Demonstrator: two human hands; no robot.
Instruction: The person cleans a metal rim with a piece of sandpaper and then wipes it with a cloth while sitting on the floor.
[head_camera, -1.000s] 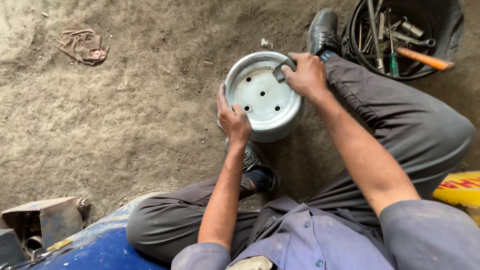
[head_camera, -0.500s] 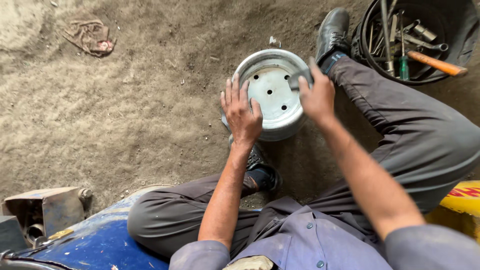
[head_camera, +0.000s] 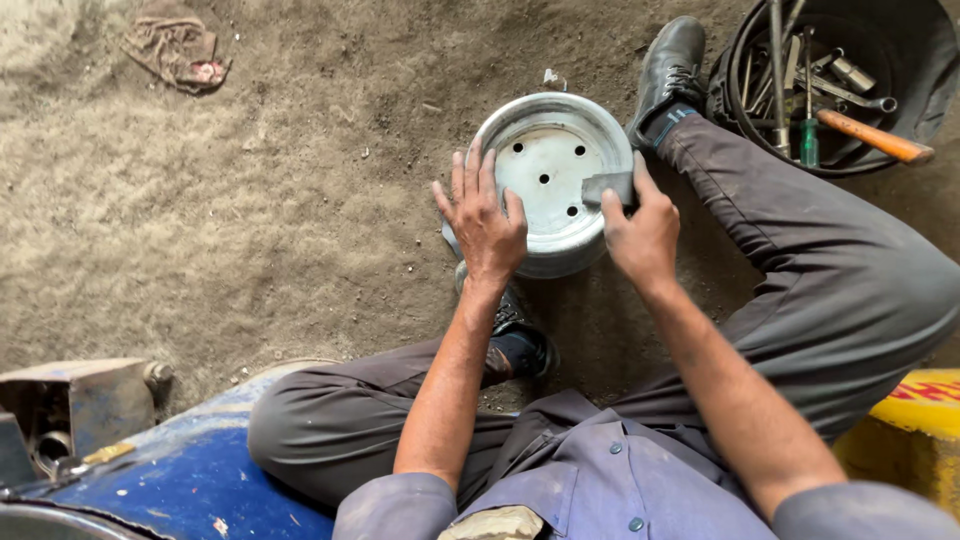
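One round silver-grey steel wheel rim (head_camera: 545, 180) lies flat on the dirt floor (head_camera: 250, 200) between the person's feet, dished face up, and both hands are on it. Left hand (head_camera: 487, 222) is spread open, palm pressed on the near left edge of the rim, fingers fanned, holding it steady. Right hand (head_camera: 642, 232) is closed around one small flat grey abrasive pad (head_camera: 604, 188), pressing it onto the inner face at the rim's right side. My read: this is the rubbing-down step, mid-stroke, and the next move calls for firm downward pressure from the left palm while the pad travels round the dish, or the rim will skid on the loose dirt.

Counting outward from the hands: five small holes I can make out in the rim's face. Beyond the right hand, one black round rubber tub (head_camera: 840, 80) of hand tools, several of them, too tangled to count, one orange-handled tool (head_camera: 872, 136) among them. Two black leather shoes (head_camera: 670, 70), one past the right hand, one below the left wrist. Far beyond the left hand, one crumpled brownish rag (head_camera: 178, 48).
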